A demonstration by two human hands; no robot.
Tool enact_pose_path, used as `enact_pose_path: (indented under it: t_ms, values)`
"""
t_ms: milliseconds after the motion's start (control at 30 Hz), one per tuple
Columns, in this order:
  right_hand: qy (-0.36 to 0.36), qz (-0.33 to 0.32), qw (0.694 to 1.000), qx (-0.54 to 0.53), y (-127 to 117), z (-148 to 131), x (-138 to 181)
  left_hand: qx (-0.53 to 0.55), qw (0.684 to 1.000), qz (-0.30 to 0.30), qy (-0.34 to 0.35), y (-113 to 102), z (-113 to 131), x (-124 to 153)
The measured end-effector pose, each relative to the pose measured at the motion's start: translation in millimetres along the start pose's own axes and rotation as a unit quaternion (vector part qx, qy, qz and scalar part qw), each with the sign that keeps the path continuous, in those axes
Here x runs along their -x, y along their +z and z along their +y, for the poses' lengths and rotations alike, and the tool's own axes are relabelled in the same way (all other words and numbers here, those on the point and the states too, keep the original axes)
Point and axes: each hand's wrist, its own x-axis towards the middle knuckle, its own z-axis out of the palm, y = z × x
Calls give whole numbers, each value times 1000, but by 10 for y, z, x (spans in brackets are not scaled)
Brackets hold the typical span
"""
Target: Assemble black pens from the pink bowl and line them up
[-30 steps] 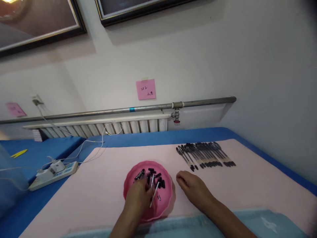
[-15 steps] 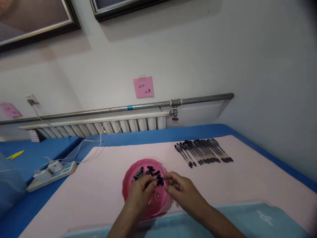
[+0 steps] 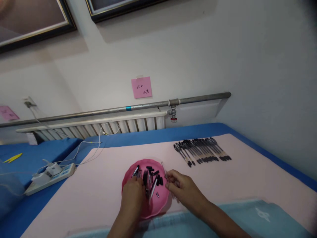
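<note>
A pink dish (image 3: 128, 175) lies on the pink mat, holding several black caps, small tips and pen refills (image 3: 153, 180). My left hand (image 3: 132, 195) is down inside the dish, fingers curled over the parts; what it grips is hidden. At the dish's right rim my right hand (image 3: 180, 188) pinches a clear pen barrel (image 3: 163, 168) that points up and away from me. Farther right, a row of several assembled black pens (image 3: 201, 151) lies side by side on the mat.
The pink mat (image 3: 99, 185) covers a blue table (image 3: 158, 134). A white power strip (image 3: 49, 173) with cables sits at the left edge. A light blue cloth (image 3: 247, 221) lies along the near edge. A radiator and pipe run along the wall behind.
My right hand left the mat, came to the dish rim and now pinches a clear barrel. My left hand stays in the dish, shifted slightly toward me.
</note>
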Motion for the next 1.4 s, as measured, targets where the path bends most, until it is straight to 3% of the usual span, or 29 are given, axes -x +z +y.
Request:
enact_pose_path:
  t_ms: [167, 333, 567, 767, 833, 933, 1167, 1267, 1400]
  values:
    - [-5, 0, 1000, 5, 18, 26, 2, -37, 998, -28, -37, -59, 95, -42]
    - [-13, -9, 1000, 8, 32, 11, 18, 3, 999, -46, -23, -14, 104, -70]
    - [-16, -9, 1000, 20, 15, 2, 19, 147, 987, -49, -39, -22, -41, -38]
    - [-27, -10, 999, 17, 20, -54, 23, 291, 955, -43, -38, -97, -165, -36]
    - [-32, -9, 999, 17, 25, -64, 22, 405, 911, -55, -52, -115, -192, -39]
    - [-44, -14, 999, 29, 33, -59, 34, 563, 821, -66, -70, -154, -214, -32]
    - [-77, -81, 989, 94, 99, -63, 122, 779, 616, -8, -118, -296, -200, -21]
    - [-93, -117, 982, 117, 138, -64, 137, 804, 580, 16, -130, -290, -187, -32]
    - [-96, -119, 981, 120, 163, -51, 145, 810, 573, 9, -124, -263, -137, -19]
